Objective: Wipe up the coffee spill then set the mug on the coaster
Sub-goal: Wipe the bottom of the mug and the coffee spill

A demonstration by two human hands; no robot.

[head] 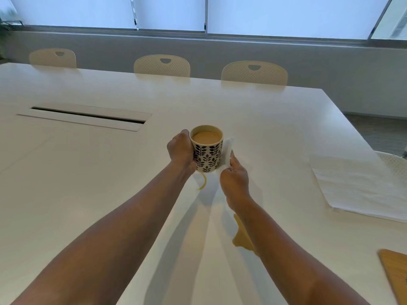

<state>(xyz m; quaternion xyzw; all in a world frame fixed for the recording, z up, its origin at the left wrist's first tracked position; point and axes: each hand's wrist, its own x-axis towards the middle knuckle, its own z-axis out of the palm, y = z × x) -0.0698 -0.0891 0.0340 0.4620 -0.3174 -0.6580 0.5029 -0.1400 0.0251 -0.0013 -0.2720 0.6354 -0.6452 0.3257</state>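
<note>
Your left hand (180, 150) grips the mug (207, 148), frame centre | right hand (234, 175) pinches a tissue (226, 148) against it | spill (242, 236) lower right unwiped | coaster (394, 274) bottom right bare | mug still to place.

I get bright, cool daylight through the blinds (171, 12) ahead; they glow almost washed out. The white worktop (88, 172) is evenly lit, with soft shadows running toward me under both arms. Straight lines bow at the edges, and the far chairs (161, 66) look slightly soft.
</note>
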